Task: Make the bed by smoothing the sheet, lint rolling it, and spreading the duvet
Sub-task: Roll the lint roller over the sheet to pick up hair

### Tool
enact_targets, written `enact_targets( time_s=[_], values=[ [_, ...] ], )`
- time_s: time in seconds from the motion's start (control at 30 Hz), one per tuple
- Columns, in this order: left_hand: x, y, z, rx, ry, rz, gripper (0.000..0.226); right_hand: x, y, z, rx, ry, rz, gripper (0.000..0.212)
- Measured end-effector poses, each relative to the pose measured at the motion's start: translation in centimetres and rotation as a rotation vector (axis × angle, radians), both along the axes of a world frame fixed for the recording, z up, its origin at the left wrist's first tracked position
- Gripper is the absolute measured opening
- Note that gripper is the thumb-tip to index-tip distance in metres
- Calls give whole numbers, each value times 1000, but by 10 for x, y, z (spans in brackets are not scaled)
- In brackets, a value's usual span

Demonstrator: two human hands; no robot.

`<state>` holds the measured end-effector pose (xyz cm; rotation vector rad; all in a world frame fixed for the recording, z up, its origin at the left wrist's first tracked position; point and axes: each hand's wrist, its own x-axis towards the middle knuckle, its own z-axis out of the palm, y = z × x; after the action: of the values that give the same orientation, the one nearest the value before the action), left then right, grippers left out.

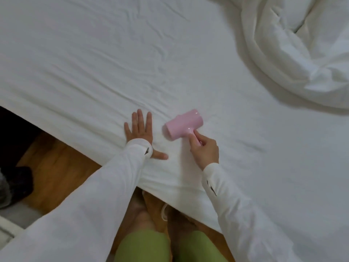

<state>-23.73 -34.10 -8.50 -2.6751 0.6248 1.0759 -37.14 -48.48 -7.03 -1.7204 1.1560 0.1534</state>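
Observation:
A wrinkled white sheet (132, 53) covers the bed and fills most of the view. My left hand (140, 132) lies flat on it near the bed's front edge, fingers spread, holding nothing. Just to its right, my right hand (204, 149) grips the short handle of a pink lint roller (184, 123), whose barrel rests on the sheet. The white duvet (294, 53) is bunched in a thick heap at the upper right of the bed.
The bed's edge runs diagonally from the left to the bottom middle. Below it is a wooden floor (56, 167). A dark object (17, 186) lies on the floor at the far left. My legs in green trousers (143, 246) stand against the bed.

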Motion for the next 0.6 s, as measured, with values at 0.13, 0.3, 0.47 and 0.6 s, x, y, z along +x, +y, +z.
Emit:
enact_targets(
  time_s=[0.13,0.3,0.47,0.6],
  values=[
    [-36,13,3,-12,68,-19,162,-32,-8,20,-7,23,2,40],
    [-16,20,19,-122,-25,172,153,-3,1,46,-11,-28,95,45],
    [4,43,6,20,-56,301,165,81,30,27,-55,49,309,53],
    [5,54,1,-8,14,261,164,35,29,21,-64,180,236,46]
  ],
)
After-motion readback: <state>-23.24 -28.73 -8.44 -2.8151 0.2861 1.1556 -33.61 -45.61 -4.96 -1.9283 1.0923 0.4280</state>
